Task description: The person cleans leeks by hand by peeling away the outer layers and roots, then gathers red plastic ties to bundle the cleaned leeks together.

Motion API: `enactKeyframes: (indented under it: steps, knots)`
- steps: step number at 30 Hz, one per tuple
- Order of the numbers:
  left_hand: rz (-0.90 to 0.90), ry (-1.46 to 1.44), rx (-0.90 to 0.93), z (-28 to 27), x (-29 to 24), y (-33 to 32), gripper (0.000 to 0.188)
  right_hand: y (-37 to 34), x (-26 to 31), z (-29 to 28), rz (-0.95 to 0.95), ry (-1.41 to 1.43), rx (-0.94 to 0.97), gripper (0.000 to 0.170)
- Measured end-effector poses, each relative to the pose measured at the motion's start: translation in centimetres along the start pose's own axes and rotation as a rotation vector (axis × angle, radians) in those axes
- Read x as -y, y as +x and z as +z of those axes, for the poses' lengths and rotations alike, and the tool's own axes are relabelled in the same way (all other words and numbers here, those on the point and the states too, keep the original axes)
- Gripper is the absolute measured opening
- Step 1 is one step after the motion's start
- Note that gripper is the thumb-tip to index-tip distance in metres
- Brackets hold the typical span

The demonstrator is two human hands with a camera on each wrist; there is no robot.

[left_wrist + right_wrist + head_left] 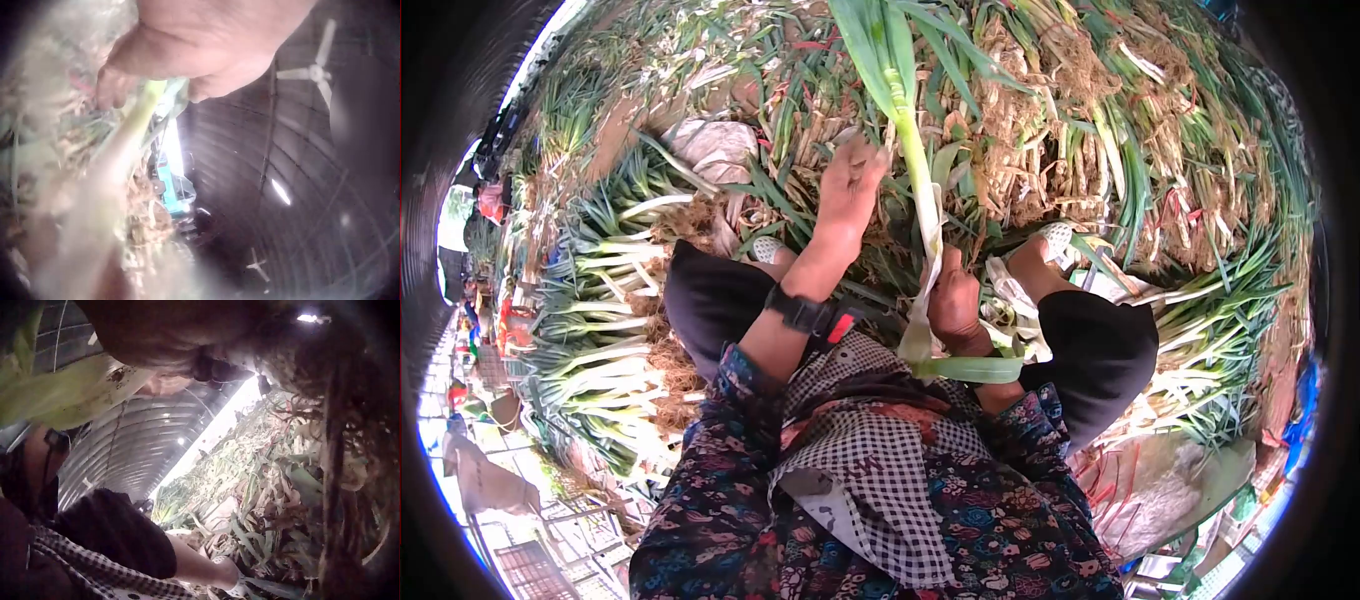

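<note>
A long leek [920,185] stands in front of the person, green leaves pointing away and its pale shank towards the lap. Low on this shank, the right hand [955,300] grips it with curled fingers. A loose outer leaf [975,370] hangs folded back over the right wrist; in the right wrist view the yellowish leaf [75,390] stretches left from the hand. The left hand [852,195] is just left of the stalk, fingers loosely bent and blurred. In the left wrist view, the left hand [206,50] overlaps the upper stalk [134,125].
Rows of leeks [605,340] lie to the left, roots inward, and more leeks [1200,340] lie to the right. Ahead, dry roots and leaves [1020,130] cover the ground, with a whitish sack [712,150] among them. Black-clad knees [1100,355] flank the hands.
</note>
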State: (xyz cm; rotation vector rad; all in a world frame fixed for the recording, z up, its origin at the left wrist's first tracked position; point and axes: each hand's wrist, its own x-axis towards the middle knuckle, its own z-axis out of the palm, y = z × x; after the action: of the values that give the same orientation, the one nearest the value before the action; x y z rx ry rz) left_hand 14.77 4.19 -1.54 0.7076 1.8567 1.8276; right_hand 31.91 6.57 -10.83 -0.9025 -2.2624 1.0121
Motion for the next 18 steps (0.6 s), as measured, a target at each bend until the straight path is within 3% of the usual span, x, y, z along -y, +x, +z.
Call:
enactKeyframes:
  steps: [2,3,4,6,7,8,9,10,12,14,16,17,18]
  knots:
    - [-0.300,-0.231,0.073,2.1,-1.2,0.3,0.053,-0.2,1.1,-0.1,-0.153,-0.067,0.005,0.031]
    - [-0.238,-0.205,0.078,3.1,0.6,1.2,0.048,-0.4,1.2,0.1,-0.131,-0.115,0.098,0.034]
    - [-0.344,-0.351,0.038,3.3,2.3,1.9,0.046,-0.7,1.0,0.6,-0.160,-0.111,0.071,0.032]
    - [-0.419,-0.563,0.167,2.6,1.9,1.6,0.050,-0.6,-0.8,3.4,0.027,0.352,0.107,0.024]
    - [-0.423,-0.565,0.171,2.4,1.7,1.5,0.050,-1.0,-1.2,2.6,-0.049,0.657,0.197,0.020]
    - [-0.381,-0.822,0.360,2.2,1.4,1.3,0.053,-0.7,1.6,-0.6,-0.128,0.963,0.287,0.016]
    - [-0.327,-1.081,0.547,2.1,1.1,1.1,0.056,-1.1,3.3,-2.6,0.221,1.321,0.479,0.012]
    - [-0.296,-1.127,0.539,2.9,0.2,0.5,0.061,-0.8,6.7,-5.6,0.603,1.539,0.593,0.014]
    - [-0.233,-1.143,0.549,4.1,-1.0,-0.2,0.060,-0.9,7.5,-6.5,0.566,1.911,0.634,0.016]
    - [-0.155,-0.781,0.386,4.3,-2.2,-0.9,0.042,-1.1,6.1,-5.7,0.428,2.149,0.691,0.015]
    - [0.389,-0.036,0.090,4.5,-0.5,0.3,0.034,-1.3,5.4,-6.1,0.426,2.147,0.656,0.017]
    - [0.502,0.184,0.073,4.0,-0.9,-0.5,0.031,-1.3,5.2,-6.6,0.431,2.140,0.656,0.017]
    - [0.322,0.208,0.166,3.8,-1.4,-1.9,0.026,-1.0,5.3,-7.3,0.421,2.077,0.628,0.017]
